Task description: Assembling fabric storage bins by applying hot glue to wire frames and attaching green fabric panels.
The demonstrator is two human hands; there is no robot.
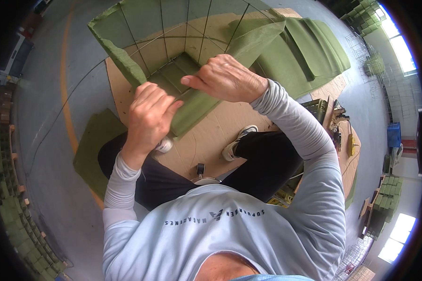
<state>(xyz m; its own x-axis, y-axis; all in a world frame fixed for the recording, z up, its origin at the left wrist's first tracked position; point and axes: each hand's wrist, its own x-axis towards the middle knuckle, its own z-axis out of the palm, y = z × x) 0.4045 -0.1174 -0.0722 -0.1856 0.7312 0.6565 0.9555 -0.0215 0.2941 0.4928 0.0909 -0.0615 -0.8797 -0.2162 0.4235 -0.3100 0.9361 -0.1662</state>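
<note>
Pale grey sleeves and the person's chest fill the bottom of the head view, with dark trousers and two white shoes below on a cardboard sheet (211, 136) spread over the grey floor (47, 117)

Both hands meet just above the knees on a green felt liner (192, 100) fitted into a thin wire frame (162, 33). Left hand (150, 117) has its fingers clenched around the near edge of the felt, pinching a fold. Right hand (227, 77) lies over the same edge just beside it, fingers curled down and pressing or gripping the felt; whether it also catches a wire I cannot tell

By my judgement the felt is light, soft and floppy, with a fuzzy surface that grips rather than slips. It bends wherever unsupported, so it is best taken close to the wire rim. That frame looks stiff but springy and thin, better held at a crossing than mid-span

More green felt pieces (309, 47) lie on the floor at upper right, another (91, 145) at left
</note>
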